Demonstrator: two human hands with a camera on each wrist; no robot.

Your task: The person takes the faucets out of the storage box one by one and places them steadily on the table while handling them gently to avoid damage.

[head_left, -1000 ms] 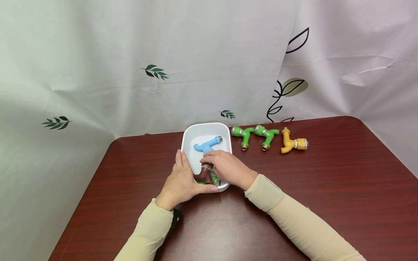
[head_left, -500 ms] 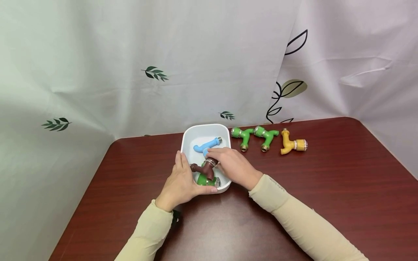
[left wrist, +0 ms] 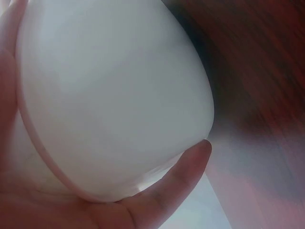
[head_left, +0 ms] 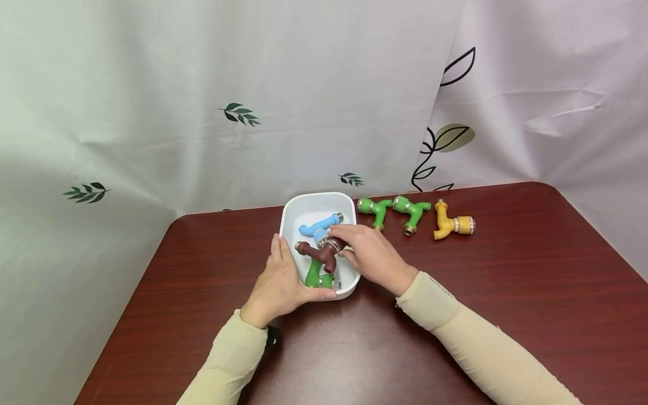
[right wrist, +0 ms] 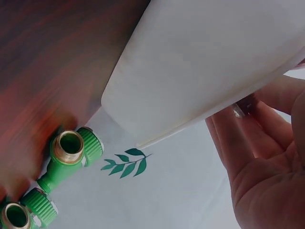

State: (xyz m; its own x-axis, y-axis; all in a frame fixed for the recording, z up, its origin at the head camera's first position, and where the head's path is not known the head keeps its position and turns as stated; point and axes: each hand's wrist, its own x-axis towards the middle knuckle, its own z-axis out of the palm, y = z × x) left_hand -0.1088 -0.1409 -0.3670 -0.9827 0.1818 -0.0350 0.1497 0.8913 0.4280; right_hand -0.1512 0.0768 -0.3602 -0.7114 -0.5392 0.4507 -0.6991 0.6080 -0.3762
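A white plastic container holds a blue tap and a green tap. My left hand rests against its near left corner, straight fingers along the left wall and thumb across the front. The left wrist view shows that hand around the container's pale outer wall. My right hand grips a brown tap by its knob end, over the container, its brass threaded end pointing left. In the right wrist view the fingers hide most of that tap.
Right of the container two green taps and a yellow tap lie in a row on the dark red table. A pale leaf-print curtain hangs behind the table.
My right hand has moved slightly right and up with the brown tap, turning its threaded end into view and uncovering more of the green tap. My left hand has stayed in place.
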